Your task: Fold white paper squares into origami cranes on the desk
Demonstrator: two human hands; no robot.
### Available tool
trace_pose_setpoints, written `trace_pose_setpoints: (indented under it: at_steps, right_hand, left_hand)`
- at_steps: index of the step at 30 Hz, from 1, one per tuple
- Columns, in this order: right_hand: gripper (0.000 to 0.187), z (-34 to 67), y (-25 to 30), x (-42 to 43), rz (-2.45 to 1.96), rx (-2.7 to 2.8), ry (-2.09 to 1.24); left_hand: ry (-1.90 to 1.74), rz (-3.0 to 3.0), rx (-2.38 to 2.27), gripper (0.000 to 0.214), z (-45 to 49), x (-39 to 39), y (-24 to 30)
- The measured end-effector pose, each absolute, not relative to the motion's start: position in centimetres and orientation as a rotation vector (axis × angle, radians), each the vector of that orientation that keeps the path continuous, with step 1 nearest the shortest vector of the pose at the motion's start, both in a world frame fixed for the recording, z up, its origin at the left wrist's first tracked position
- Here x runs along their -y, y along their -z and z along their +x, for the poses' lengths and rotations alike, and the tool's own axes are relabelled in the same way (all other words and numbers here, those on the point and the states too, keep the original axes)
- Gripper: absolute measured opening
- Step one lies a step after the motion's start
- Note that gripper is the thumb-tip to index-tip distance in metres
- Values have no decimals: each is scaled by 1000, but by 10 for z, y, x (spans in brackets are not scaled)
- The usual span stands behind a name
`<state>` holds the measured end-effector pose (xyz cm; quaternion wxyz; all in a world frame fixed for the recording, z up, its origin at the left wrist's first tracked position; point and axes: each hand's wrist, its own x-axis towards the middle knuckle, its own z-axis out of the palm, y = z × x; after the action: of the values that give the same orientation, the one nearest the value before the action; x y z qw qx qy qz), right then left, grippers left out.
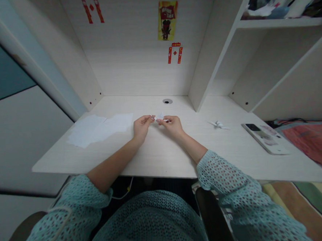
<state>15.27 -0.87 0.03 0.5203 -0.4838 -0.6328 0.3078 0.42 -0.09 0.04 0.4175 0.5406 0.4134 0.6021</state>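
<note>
Between my two hands is a small folded white paper, held just above the desk. My left hand pinches its left end with thumb and fingertips. From the other side, my right hand has its fingers closed on the paper's right part. Fingers cover much of the paper, so its exact shape is hard to make out. Off to the right, a folded white paper crane rests on the desk. White paper sheets lie overlapping to the left of my left hand.
A pale desk runs beneath my hands, with a cable hole near the back panel. A phone-like white device lies at the right. Partition boards and a shelf rise behind. Beyond the right edge is a red cloth.
</note>
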Motion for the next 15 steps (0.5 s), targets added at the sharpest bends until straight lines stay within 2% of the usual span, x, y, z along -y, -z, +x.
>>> trace_pose_setpoints:
  at_steps: [9, 15]
  right_hand:
    - [39, 153, 5, 5, -1141, 1518, -744]
    - [31, 157, 8, 1, -1121, 1580, -660]
  left_hand:
    - [-1522, 1398, -1051, 28, 3, 3, -4]
    - [-1505, 1435, -1042, 27, 2, 2, -4]
